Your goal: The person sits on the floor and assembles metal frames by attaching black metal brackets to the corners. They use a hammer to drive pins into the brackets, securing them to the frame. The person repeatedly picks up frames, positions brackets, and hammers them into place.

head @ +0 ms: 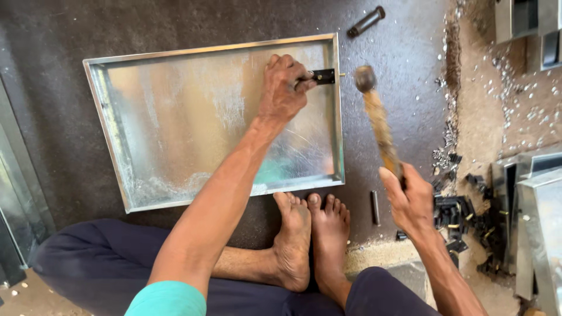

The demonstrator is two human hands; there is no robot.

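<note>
My left hand (283, 88) is closed round a black punch (321, 76), pinning it against the right rim of the tray (175, 117) on the floor; my right hand (410, 199) is fisted on the hammer (374, 111), its head just beside the punch tip. The head is blurred, so a glancing blow could skid onto my knuckles, or the punch could slip and dent the rim. I count one tray, one hammer, one punch, a bolt (366, 21) beyond, a small pin (375, 207) by my feet (310, 234), and a heap of black clips (462, 219), perhaps a dozen.
</note>
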